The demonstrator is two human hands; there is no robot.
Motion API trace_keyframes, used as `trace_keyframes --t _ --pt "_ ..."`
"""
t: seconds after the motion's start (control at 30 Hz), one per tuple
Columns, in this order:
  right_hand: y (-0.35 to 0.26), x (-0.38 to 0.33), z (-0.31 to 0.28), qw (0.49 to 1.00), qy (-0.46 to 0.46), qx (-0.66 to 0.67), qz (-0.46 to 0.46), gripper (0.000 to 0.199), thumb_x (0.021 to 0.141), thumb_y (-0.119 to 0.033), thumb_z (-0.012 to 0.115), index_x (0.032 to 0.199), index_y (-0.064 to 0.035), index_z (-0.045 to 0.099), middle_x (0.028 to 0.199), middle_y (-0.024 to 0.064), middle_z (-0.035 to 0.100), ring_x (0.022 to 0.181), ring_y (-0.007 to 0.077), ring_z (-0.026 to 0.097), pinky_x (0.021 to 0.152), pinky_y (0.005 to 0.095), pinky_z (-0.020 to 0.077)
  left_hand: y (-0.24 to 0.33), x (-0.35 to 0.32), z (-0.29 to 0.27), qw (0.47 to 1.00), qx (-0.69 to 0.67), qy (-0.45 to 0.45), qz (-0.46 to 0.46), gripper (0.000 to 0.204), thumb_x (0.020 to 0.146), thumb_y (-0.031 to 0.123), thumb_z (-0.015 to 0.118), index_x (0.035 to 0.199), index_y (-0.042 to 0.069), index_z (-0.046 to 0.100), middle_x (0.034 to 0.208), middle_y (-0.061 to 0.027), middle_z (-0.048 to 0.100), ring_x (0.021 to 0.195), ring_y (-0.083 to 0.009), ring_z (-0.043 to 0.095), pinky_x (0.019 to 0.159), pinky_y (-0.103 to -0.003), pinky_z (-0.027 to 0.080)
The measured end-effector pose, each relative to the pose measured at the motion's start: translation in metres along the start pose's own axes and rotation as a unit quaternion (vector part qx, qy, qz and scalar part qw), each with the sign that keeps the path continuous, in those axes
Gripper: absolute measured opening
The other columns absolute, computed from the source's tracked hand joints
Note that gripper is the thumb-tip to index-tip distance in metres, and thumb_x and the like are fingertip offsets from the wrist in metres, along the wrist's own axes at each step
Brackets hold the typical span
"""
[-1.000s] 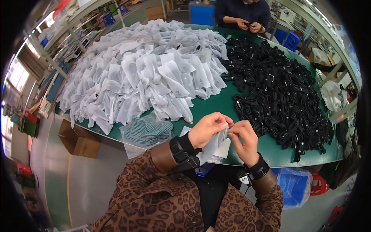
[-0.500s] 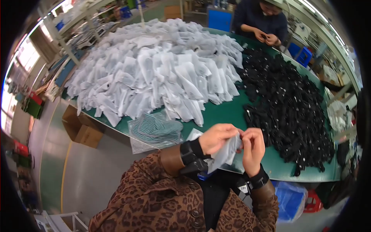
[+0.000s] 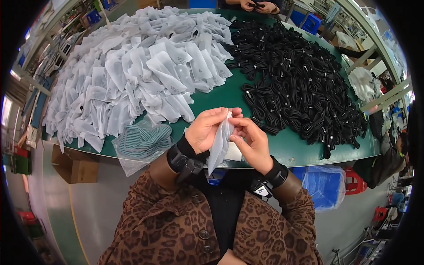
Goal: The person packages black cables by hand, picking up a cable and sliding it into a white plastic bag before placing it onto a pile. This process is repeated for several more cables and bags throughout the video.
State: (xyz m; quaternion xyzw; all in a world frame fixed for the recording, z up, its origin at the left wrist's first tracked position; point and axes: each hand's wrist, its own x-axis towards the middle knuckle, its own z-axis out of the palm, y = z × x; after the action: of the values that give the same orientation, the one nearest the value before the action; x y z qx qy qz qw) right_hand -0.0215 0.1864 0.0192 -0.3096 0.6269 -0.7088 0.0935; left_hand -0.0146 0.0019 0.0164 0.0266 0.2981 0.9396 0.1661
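My left hand (image 3: 206, 131) pinches the top of a whitish translucent plastic bag (image 3: 219, 148) between thumb and fingers. On the other side of that bag, my right hand (image 3: 253, 142) has its thumb and fingers closed at the upper edge. The bag hangs narrow and slanting at the table's front edge; I cannot tell whether anything is inside. Beyond my hands, to the left, is a large heap of similar frosted bags (image 3: 119, 73). A heap of coiled black cables (image 3: 296, 79), tied in bundles, lies to the right.
Green tabletop (image 3: 210, 104) shows between the heaps. Striped cloth in a clear bag (image 3: 145, 141) lies at the front left edge. A cardboard box (image 3: 81, 170) and a lined blue bin (image 3: 324, 183) stand below table level. Across the table are another person's hands (image 3: 256, 6).
My view has tilted down and turned right, so the table sits higher and further left in it. Both hands still hold the bag, with my right fingers now further down its edge.
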Motion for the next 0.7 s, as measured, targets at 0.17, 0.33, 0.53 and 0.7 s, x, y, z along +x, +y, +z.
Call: trace_keyframes --t 0.17,0.33,0.53,0.7 --pt "-0.002 0.003 -0.007 0.989 0.043 -0.123 -0.071 0.022 0.093 0.005 0.06 0.114 0.0011 0.065 0.106 0.0041 0.057 0.085 0.0101 0.058 0.073 0.0235 0.0514 -0.019 -0.008 0.01 0.999 0.025 0.028 -0.019 0.027 0.103 0.019 0.055 0.122 0.0 0.053 0.107 -0.0095 0.06 0.091 -0.0151 0.061 0.082 -0.034 0.054" --pt "-0.012 0.013 -0.037 0.977 0.15 -0.151 -0.014 0.016 0.096 -0.003 0.06 0.111 -0.0009 0.066 0.092 0.0041 0.06 0.077 0.0093 0.06 0.066 0.0226 0.0496 -0.01 -0.029 0.002 0.963 0.262 0.045 -0.045 0.026 0.102 0.026 0.057 0.117 0.005 0.053 0.088 -0.0029 0.058 0.07 -0.0114 0.057 0.063 -0.029 0.051" --pt "0.015 -0.02 -0.088 0.886 0.095 -0.44 0.11 0.016 0.096 -0.013 0.062 0.108 -0.0046 0.067 0.078 0.01 0.061 0.067 0.0194 0.063 0.062 0.0307 0.05 0.193 -0.035 -0.069 0.503 0.727 0.274 0.38 0.038 0.096 0.026 0.065 0.12 -0.002 0.053 0.102 -0.0114 0.064 0.082 -0.019 0.065 0.072 -0.033 0.054" --pt "0.032 -0.044 -0.084 0.786 0.075 -0.607 0.089 0.021 0.093 -0.016 0.066 0.112 -0.0076 0.066 0.079 0.0141 0.062 0.074 0.0335 0.063 0.064 0.0424 0.0503 0.14 -0.03 -0.048 0.427 0.781 0.235 0.39 0.035 0.088 0.017 0.071 0.117 0.0 0.06 0.107 -0.0115 0.063 0.091 -0.0235 0.063 0.073 -0.034 0.053"
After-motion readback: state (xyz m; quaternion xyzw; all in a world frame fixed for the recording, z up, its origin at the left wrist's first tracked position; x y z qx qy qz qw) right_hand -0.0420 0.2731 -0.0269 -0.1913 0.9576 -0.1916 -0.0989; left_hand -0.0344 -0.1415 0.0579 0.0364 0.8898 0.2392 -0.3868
